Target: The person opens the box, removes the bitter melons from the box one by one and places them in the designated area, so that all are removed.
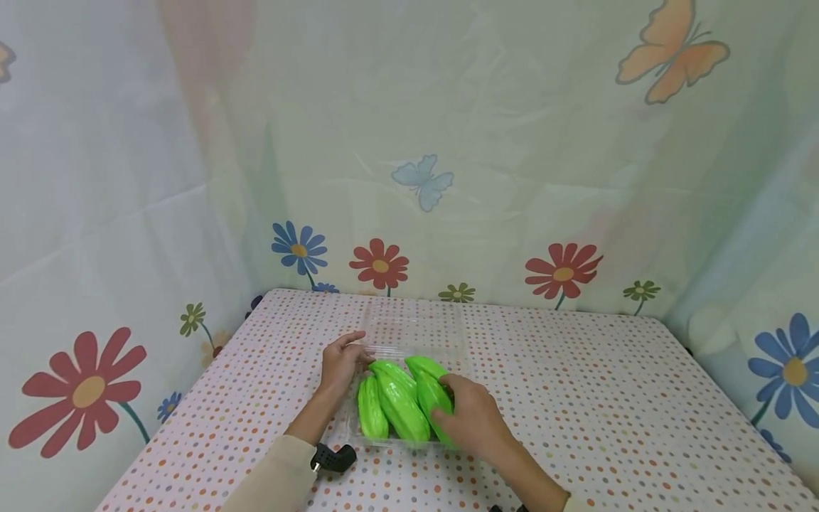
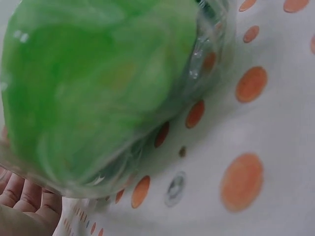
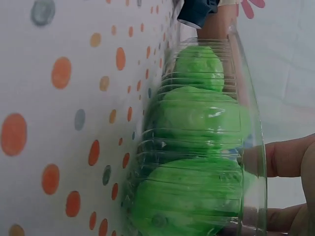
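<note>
A clear plastic clamshell box (image 1: pixel 377 442) lies on the table with its lid folded back. Inside it, three bright green, ridged, elongated fruits sit side by side: a slim left one (image 1: pixel 372 409), a larger middle one (image 1: pixel 402 405) and a right one (image 1: pixel 430 384). My right hand (image 1: pixel 476 416) reaches over the box's right side and grips the right fruit between thumb and fingers. In the right wrist view, fingers (image 3: pixel 285 157) cross the box rim beside the fruits. My left hand (image 1: pixel 339 364) touches the box's back left corner, fingers relaxed along the wall.
The transparent lid (image 1: pixel 412 323) extends behind the box, flat on the dotted tablecloth (image 1: pixel 576 398). Cloth walls printed with flowers and butterflies enclose the table's back and sides. A black wrist device (image 1: pixel 335 459) hangs by the left sleeve, near the box's front left.
</note>
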Tool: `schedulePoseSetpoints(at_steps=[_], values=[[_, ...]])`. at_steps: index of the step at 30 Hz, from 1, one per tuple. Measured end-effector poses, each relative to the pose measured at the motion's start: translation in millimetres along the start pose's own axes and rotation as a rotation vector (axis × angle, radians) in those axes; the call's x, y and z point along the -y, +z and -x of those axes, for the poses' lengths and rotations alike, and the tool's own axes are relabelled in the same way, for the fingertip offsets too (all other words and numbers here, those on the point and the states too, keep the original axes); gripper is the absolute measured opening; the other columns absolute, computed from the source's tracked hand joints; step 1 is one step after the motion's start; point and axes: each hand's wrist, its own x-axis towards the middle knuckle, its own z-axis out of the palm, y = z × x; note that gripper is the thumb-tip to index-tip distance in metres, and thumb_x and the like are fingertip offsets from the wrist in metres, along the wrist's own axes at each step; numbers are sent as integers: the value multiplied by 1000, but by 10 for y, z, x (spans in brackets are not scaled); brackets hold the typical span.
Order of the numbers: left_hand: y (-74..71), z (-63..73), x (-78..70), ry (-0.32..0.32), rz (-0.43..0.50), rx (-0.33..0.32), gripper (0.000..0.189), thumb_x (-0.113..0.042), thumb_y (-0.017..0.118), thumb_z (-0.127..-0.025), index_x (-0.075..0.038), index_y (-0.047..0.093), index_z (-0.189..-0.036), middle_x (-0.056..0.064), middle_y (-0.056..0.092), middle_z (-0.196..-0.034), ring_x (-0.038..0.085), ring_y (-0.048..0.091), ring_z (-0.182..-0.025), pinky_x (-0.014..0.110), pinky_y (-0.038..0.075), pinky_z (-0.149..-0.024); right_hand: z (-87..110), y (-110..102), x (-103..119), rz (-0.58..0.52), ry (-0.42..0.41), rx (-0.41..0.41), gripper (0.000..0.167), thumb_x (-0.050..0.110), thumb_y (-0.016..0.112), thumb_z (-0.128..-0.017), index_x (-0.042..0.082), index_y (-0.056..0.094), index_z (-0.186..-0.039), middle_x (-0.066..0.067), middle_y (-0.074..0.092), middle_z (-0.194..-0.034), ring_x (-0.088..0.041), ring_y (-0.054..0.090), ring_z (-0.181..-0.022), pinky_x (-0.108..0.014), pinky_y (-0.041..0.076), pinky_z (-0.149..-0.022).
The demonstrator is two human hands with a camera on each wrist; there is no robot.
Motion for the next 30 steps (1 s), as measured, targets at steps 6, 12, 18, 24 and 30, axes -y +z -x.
schedulePoseSetpoints(at_steps=[6,12,18,24,30], values=[[-1,17,14,3,0,-10,50,-1,54,-86,4,61,-135,29,72,-107,18,73,-75,29,60,-67,15,65,-11,70,-27,-25,52,17,75,-79,-1,64,-127,-11,69,-112,-18,61,-91,-41,54,-77],[14,8,10,19,-5,-10,49,-1,53,-86,4,62,-134,29,72,-107,28,74,-83,28,60,-69,9,94,-21,110,-58,-43,52,18,76,-79,0,64,-127,-12,68,-113,-20,61,-91,-42,54,-77],[12,3,28,37,-37,-18,46,-1,53,-88,5,62,-133,28,73,-103,26,74,-81,27,59,-67,5,107,-43,106,-63,3,51,20,74,-82,2,59,-127,-6,64,-105,-15,56,-81,-35,49,-68],[3,15,26,42,-47,-10,47,-3,53,-88,5,61,-134,27,73,-103,21,73,-78,28,59,-66,-12,121,-79,74,-72,31,51,20,74,-82,5,54,-127,-4,64,-99,-13,55,-78,-33,47,-64],[6,17,11,32,-39,-5,49,-4,53,-87,2,62,-135,27,73,-105,25,74,-82,30,59,-68,-11,123,-85,75,-92,29,52,20,74,-84,5,53,-128,-3,62,-96,-13,54,-77,-32,46,-63]])
